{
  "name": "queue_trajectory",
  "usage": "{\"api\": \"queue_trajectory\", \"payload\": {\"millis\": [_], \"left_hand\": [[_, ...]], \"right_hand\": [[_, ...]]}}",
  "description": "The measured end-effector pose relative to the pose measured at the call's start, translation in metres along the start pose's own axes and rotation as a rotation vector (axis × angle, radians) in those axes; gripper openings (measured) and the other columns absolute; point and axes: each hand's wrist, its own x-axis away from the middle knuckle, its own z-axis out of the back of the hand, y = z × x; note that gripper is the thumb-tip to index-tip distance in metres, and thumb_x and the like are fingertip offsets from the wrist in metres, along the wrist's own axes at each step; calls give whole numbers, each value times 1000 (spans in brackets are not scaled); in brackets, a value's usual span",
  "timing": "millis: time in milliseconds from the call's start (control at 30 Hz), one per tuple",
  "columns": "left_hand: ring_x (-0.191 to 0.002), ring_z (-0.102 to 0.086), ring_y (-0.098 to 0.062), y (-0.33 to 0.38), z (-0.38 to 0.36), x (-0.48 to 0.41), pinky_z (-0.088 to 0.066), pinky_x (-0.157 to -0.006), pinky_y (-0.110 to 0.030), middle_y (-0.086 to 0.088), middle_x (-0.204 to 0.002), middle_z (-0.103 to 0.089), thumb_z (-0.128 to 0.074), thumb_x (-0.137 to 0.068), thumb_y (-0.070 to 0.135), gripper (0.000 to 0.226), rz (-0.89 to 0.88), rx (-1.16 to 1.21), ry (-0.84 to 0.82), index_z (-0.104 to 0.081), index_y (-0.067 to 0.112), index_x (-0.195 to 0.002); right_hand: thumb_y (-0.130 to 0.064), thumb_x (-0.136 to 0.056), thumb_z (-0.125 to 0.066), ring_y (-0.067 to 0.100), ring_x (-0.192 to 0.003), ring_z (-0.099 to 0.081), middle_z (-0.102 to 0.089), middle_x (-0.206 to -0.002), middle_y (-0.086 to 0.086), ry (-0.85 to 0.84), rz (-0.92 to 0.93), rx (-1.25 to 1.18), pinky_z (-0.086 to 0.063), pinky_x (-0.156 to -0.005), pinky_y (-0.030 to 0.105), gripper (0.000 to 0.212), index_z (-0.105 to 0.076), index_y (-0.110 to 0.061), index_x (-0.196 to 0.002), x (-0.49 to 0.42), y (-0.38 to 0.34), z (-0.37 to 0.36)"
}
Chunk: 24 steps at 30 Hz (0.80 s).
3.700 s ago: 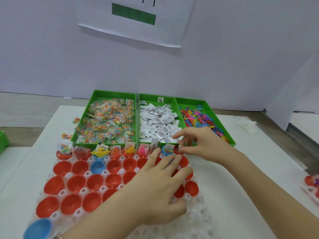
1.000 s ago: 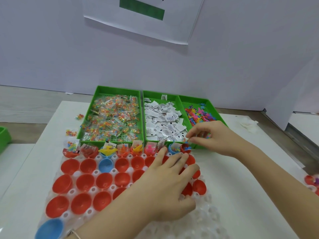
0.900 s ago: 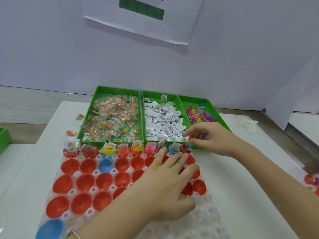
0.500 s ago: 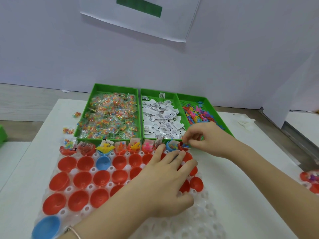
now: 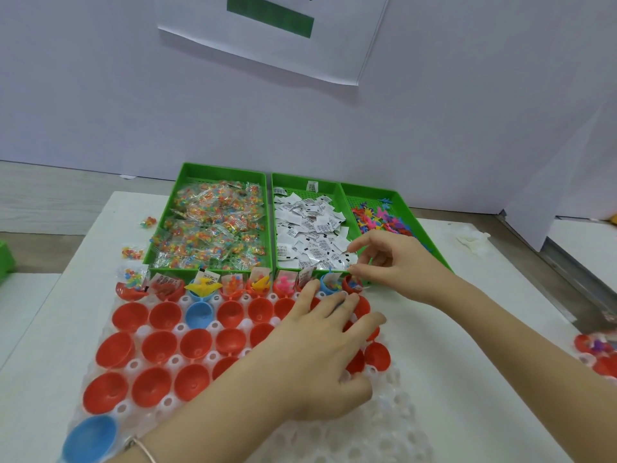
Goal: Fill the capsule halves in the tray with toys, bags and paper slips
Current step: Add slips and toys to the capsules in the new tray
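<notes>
A clear plastic tray (image 5: pixel 384 422) holds several red capsule halves (image 5: pixel 160 315) and a few blue ones (image 5: pixel 198 314). The far row (image 5: pixel 203 285) has toys, bags and slips in it. My left hand (image 5: pixel 320 342) rests flat on the tray's right part and covers some halves. My right hand (image 5: pixel 397 262) hovers at the front edge of the paper slip bin (image 5: pixel 310 235), just above the far row's rightmost red half (image 5: pixel 352 285). Its thumb and forefinger are apart and I see nothing between them. Beside that bin stand the bag bin (image 5: pixel 213 225) and the toy bin (image 5: pixel 384 217).
Two loose bags (image 5: pixel 133 252) lie on the white table left of the bins. A crumpled white thing (image 5: pixel 474 240) lies far right. Another tray with filled red halves (image 5: pixel 597 352) shows at the right edge. A green bin corner (image 5: pixel 5 259) sits at the left edge.
My right hand pinched something over the rightmost red half; now its forefinger has lifted away from the thumb over the slips. My left hand stayed on the tray.
</notes>
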Motion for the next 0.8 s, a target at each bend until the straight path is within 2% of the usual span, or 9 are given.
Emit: {"api": "queue_trajectory", "payload": {"millis": [67,200,300,400,467,533,600,700,800], "left_hand": [[-145,-9,-18,0,2,1,37,-97,-29,-7,-159,-18,-28,-80,46,66,-14,-12,34,-17,33,-144],[-141,-22,-19,0,6,2,32,-102,-30,-3,-153,-31,-23,-81,43,60,-40,-28,96,-31,30,-139],[-139,-25,-19,1,7,2,35,-100,-29,-3,-151,-34,-20,-80,44,63,-68,-30,97,-34,29,-138],[-139,-23,-19,1,9,1,33,-103,-31,-3,-151,-34,-28,-85,41,54,-67,-47,89,-38,27,-136],[-138,-25,-21,3,14,0,21,-110,-37,-4,-151,-34,-37,-88,38,48,-55,-64,71,-41,24,-134],[-134,-31,-24,5,25,0,6,-112,-43,-4,-149,-36,-36,-88,36,47,-42,-119,65,-42,22,-132],[-128,-39,-24,6,42,2,-5,-111,-46,-2,-146,-42,-33,-86,36,49,-11,-161,85,-41,23,-133],[-117,-51,-22,1,64,20,-20,-109,-52,2,-136,-52,-29,-82,37,53,43,-182,142,-44,26,-132],[-102,-63,-17,-12,72,58,-44,-98,-49,7,-121,-64,-36,-77,38,50,119,-182,178,-60,28,-121]], "right_hand": [[-33,-84,-71,2,-69,-56,-66,-83,-14,106,-4,-36,-45,-66,13,15,-63,-40,-95,-2,8,3],[-23,-90,-65,15,-80,-59,-67,-98,-6,365,-111,1,-44,-68,19,12,-67,-30,-99,-11,31,18],[-28,-88,-68,10,-90,-54,-64,-115,0,221,-311,231,-38,-76,23,31,-65,-25,-118,-20,53,32],[-44,-79,-75,11,-96,-52,-59,-109,-5,-29,-425,311,-37,-79,25,47,-62,-29,-121,-26,61,34],[-40,-79,-75,12,-93,-54,-60,-99,-5,-63,-412,346,-38,-76,25,36,-65,-29,-112,-28,64,27],[-30,-81,-75,15,-88,-60,-65,-91,-3,10,-358,348,-40,-70,25,16,-68,-27,-95,-30,66,19],[-24,-82,-75,11,-81,-59,-67,-88,-4,84,-323,341,-39,-66,24,9,-67,-28,-84,-30,68,16],[-24,-85,-71,9,-81,-52,-62,-88,-9,172,-316,318,-35,-68,24,5,-72,-28,-88,-27,73,19],[-24,-85,-71,15,-87,-52,-61,-93,-4,242,-317,261,-35,-68,27,6,-74,-26,-90,-20,75,19]]}}
